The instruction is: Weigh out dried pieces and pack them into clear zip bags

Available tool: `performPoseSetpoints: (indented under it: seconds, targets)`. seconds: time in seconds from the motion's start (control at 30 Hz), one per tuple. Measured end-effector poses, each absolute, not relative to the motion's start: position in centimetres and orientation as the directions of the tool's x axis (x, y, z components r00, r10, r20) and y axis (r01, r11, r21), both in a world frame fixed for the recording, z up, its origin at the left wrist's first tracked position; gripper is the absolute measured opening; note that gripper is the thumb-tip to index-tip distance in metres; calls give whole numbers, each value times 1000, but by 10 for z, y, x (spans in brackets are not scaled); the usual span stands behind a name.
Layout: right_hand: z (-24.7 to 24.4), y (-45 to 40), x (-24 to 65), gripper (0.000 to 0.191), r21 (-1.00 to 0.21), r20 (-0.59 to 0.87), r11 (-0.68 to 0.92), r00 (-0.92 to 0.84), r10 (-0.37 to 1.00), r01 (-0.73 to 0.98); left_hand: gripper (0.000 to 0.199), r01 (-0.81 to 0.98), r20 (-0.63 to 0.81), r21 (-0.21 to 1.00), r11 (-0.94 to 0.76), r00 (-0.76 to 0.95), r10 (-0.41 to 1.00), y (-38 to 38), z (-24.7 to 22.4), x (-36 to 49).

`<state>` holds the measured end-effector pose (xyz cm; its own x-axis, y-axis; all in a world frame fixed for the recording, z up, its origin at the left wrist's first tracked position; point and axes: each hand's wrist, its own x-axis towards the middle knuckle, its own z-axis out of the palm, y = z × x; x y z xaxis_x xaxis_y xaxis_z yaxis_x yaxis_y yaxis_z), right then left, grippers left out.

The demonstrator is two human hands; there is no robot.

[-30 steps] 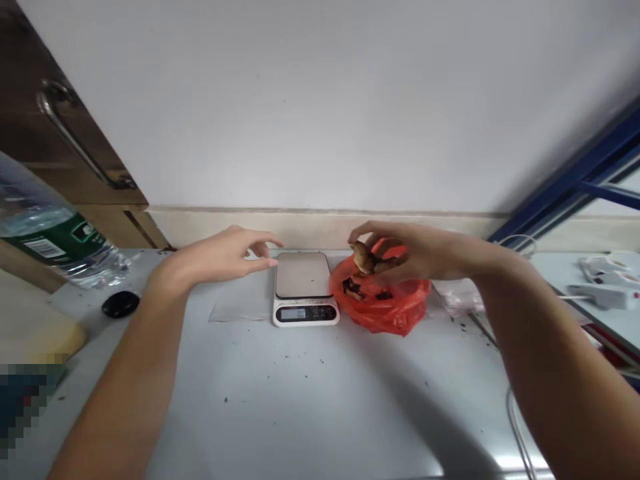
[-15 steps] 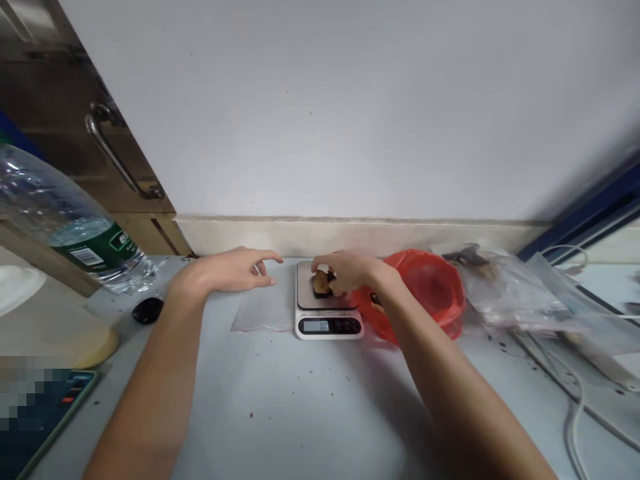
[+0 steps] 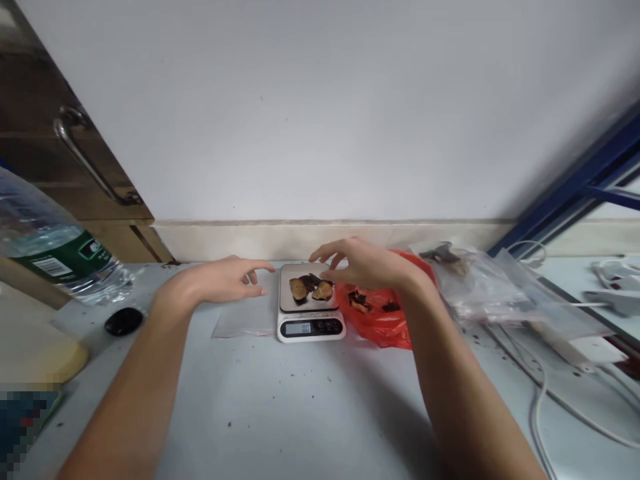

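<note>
Several dark-edged, tan-faced dried slices [image 3: 321, 291] lie on the metal pan of a small white digital scale [image 3: 285, 330], whose display seems to read 0.0. My right hand [image 3: 363, 263] hovers at the pan's right side, fingers apart and curved, holding nothing. On the other side, my left hand [image 3: 225, 280] is open, its thumb and forefinger pointing towards the scale without touching it. Beneath that hand a flat clear plastic bag [image 3: 245, 317] rests on the table. A red plastic bag [image 3: 385, 332] with a few more dark pieces stands right of the scale, partly hidden by my right forearm.
At the left are a tilted water bottle [image 3: 65, 260], a black oval object [image 3: 124, 321] and a partly blurred-out screen. Clear plastic bags [image 3: 480, 287] and white cables [image 3: 540, 393] lie to the right. A white wall [image 3: 300, 120] rises behind the table.
My right hand has let go of the slices and lifted off them, uncovering more on the pan. The view has shifted, so most things appear further left.
</note>
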<state>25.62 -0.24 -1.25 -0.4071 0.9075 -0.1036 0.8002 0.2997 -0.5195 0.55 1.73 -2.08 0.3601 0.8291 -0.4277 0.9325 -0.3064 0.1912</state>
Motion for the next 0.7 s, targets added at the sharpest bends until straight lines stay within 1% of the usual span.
performPoseSetpoints:
  seconds: [0.07, 0.13, 0.2, 0.27, 0.33, 0.4, 0.53, 0.6, 0.7]
  targets:
    - [-4, -8, 268, 27, -475, -103, 299, -390, 915, 827, 65, 935, -437, 197, -295, 353, 827, 17, -20, 7]
    - [0, -12, 281, 16, -383, -170, 263, -347, 922, 886, 65, 935, -446, 212, -284, 351, 823, 17, -19, 8]
    - [-3, -12, 291, 13, -286, -290, 164, -248, 924, 944, 64, 934, -459, 228, -274, 351, 816, 18, -19, 8]
    - [-12, -8, 298, 11, -221, -398, 43, -130, 908, 974, 65, 934, -465, 230, -273, 352, 813, 19, -19, 7]
    - [-22, -1, 299, 11, -168, -441, -38, -41, 897, 985, 67, 936, -465, 220, -275, 348, 814, 20, -20, 6]
    - [-30, 5, 298, 12, -153, -406, -64, -3, 914, 986, 69, 938, -462, 212, -275, 345, 817, 20, -20, 6]
    - [-33, 9, 293, 24, -232, -228, -61, 7, 974, 971, 74, 938, -449, 213, -274, 344, 825, 19, -20, 6]
    - [-33, 9, 290, 22, -200, -243, -106, 55, 968, 974, 76, 938, -450, 214, -273, 343, 825, 20, -21, 5]
    - [-39, 12, 286, 18, -152, -340, -167, 107, 934, 974, 78, 936, -450, 214, -280, 349, 822, 22, -23, 3]
